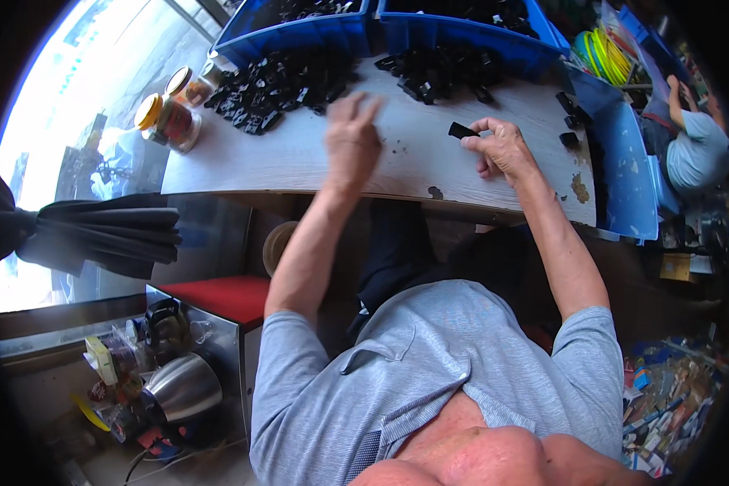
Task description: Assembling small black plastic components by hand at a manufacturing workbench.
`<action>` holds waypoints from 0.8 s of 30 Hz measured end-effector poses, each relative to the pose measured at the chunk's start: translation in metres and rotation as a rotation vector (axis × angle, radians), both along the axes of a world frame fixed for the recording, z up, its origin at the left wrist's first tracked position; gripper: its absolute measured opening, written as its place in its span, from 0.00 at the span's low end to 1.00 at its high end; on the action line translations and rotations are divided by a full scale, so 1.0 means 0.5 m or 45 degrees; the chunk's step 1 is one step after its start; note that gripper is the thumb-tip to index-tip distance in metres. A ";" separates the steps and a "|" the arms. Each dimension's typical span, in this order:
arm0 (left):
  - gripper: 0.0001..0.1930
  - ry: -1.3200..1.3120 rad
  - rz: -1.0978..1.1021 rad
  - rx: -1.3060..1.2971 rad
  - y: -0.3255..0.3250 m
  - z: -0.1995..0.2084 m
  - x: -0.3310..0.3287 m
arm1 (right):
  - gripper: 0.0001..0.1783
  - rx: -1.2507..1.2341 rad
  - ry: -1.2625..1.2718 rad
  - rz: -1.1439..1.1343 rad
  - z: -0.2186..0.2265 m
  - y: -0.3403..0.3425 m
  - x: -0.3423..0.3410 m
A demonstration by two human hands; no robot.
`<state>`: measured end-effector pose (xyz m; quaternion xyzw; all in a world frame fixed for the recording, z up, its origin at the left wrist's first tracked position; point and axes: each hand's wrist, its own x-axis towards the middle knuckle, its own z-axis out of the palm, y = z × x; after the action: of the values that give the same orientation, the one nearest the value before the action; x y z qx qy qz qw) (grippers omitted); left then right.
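Note:
Pinched between the thumb and fingers of my right hand (498, 150) is a small black plastic piece (462, 130), held above the right half of the pale wooden table (283, 166). My left hand (354, 144), blurred by motion, is over the middle of the table with its fingers apart and nothing visible in them. Just beyond it lies a big heap of black plastic pieces (275, 85). A second, smaller heap of black pieces (445, 73) is on the table farther back, beyond my right hand.
Two blue bins (300, 36) (470, 36) of black parts line the far edge. Jars with yellow lids (174, 121) stand at the left. Loose black pieces (571, 121) lie by the right edge, beside a blue crate (630, 170). Another person (697, 146) is at the far right.

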<state>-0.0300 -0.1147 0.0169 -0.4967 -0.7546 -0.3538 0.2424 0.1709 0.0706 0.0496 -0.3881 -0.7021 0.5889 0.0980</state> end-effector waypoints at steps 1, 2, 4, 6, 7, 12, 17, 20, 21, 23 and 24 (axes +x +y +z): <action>0.27 0.055 0.100 -0.024 -0.025 0.006 -0.039 | 0.21 -0.119 0.034 -0.058 0.007 0.002 0.006; 0.27 0.118 0.166 -0.077 -0.044 0.008 -0.073 | 0.21 -0.112 0.035 -0.070 0.007 0.012 0.018; 0.27 0.161 0.245 -0.241 -0.078 -0.016 -0.132 | 0.23 -0.168 0.126 -0.249 0.004 0.047 0.047; 0.26 0.168 0.233 -0.325 -0.087 -0.023 -0.156 | 0.21 -0.170 0.195 -0.399 -0.013 0.104 0.077; 0.25 0.125 0.199 -0.336 -0.089 -0.025 -0.153 | 0.19 -0.181 0.257 -0.545 -0.018 0.131 0.096; 0.21 0.015 0.027 -0.398 -0.085 -0.020 -0.101 | 0.19 -0.036 0.332 -0.928 -0.011 0.210 0.147; 0.21 0.056 -0.025 -0.355 -0.077 -0.014 -0.097 | 0.23 0.005 0.322 -0.783 -0.007 0.180 0.103; 0.22 0.088 -0.100 -0.297 -0.072 -0.018 -0.108 | 0.28 -0.013 0.168 -0.583 -0.016 0.154 0.049; 0.21 0.081 -0.085 -0.332 -0.070 -0.017 -0.107 | 0.28 -0.017 0.168 -0.580 -0.016 0.145 0.030; 0.20 0.075 -0.068 -0.370 -0.068 -0.014 -0.104 | 0.33 0.104 0.023 -0.459 -0.015 0.136 -0.004; 0.20 0.046 -0.085 -0.380 -0.068 -0.012 -0.104 | 0.37 0.126 -0.006 -0.408 -0.017 0.135 -0.015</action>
<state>-0.0818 -0.1486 0.0110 -0.5582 -0.7774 -0.2365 0.1677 0.1633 0.1379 0.0410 -0.4913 -0.6595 0.5296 0.2080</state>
